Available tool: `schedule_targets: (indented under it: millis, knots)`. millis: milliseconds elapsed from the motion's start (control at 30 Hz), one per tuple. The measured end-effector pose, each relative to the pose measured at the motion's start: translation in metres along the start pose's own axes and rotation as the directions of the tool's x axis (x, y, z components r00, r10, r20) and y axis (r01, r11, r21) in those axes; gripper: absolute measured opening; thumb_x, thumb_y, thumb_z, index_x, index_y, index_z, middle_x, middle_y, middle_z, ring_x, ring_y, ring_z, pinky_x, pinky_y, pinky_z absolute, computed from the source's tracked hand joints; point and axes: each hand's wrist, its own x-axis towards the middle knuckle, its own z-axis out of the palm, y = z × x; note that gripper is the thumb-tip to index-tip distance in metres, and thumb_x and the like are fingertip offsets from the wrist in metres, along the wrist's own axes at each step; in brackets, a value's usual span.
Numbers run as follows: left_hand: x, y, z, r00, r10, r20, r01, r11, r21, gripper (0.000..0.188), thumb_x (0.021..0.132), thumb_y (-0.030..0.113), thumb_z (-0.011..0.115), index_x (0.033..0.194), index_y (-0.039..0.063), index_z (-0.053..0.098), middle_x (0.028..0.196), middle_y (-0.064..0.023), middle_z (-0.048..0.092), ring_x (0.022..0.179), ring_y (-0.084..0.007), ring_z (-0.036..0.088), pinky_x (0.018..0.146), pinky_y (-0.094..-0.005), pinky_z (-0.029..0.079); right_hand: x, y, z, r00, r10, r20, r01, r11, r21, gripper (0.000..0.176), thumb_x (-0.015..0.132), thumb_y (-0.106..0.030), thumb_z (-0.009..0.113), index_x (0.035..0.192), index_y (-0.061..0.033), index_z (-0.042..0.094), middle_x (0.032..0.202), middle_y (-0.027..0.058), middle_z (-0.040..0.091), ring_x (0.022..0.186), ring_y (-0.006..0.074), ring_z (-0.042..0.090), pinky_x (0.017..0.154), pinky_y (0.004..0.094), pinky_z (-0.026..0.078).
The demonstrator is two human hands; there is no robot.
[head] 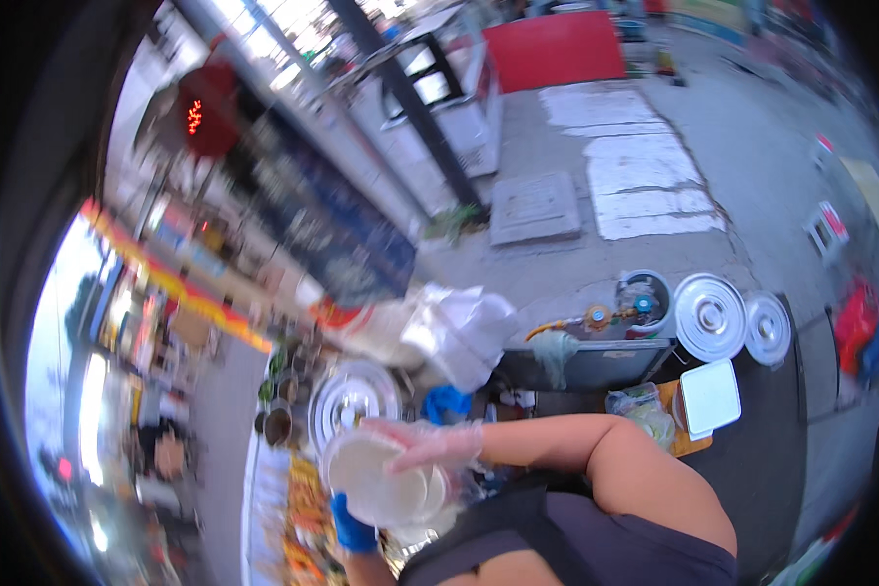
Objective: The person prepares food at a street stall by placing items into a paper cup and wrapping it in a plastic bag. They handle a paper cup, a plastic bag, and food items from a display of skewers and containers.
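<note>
A round white plastic tub (377, 480), with what look like more white tubs or lids by its right side, is held between my two hands. My right hand (428, 445), in a clear plastic glove, grips its upper rim, with the thumb reaching over the opening. Against the lower left side of the tub, my left hand (353, 524) in a blue glove has hold of it, part of the hand hidden behind. Just beyond the right fingertips sits a round metal lid (355, 403). To the left lie rows of orange-brown skewered food (304, 505), blurred.
A white plastic bag (461, 329) and a blue bag (445, 404) lie past my right forearm. Farther right are metal lids (710, 319), a bucket holding a gas regulator (643, 304), and a white-lidded container (710, 399) on a wooden board (692, 445).
</note>
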Motion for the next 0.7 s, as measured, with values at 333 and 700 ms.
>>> schedule_targets:
  millis: [333, 700]
  knots:
    - [0.005, 0.004, 0.022, 0.937, 0.075, -0.34, -0.17, 0.951, -0.257, 0.073, 0.086, 0.025, 0.062, 0.148, 0.008, 0.026, 0.136, -0.0063, 0.047, 0.127, -0.024, 0.042, 0.107, -0.0418, 0.032, 0.002, 0.057, 0.015, 0.892, 0.297, -0.341, -0.103, 0.867, 0.487, 0.058, 0.09, -0.026, 0.059, 0.14, -0.0052, 0.036, 0.133, 0.0091, 0.05, 0.122, 0.0231, 0.05, 0.104, 0.0381, 0.04]
    - [0.013, -0.062, -0.021, 0.999, 0.047, 0.004, -0.043, 0.875, 0.483, 0.052, 0.088, 0.03, 0.058, 0.133, 0.005, 0.05, 0.137, -0.0126, 0.048, 0.127, -0.0256, 0.043, 0.107, -0.0367, 0.032, 0.007, 0.052, 0.006, 0.85, 0.197, 0.489, 0.508, -0.061, -0.859, 0.058, 0.078, -0.035, 0.068, 0.126, -0.0038, 0.053, 0.127, 0.0155, 0.055, 0.123, 0.0346, 0.047, 0.108, 0.0427, 0.032]
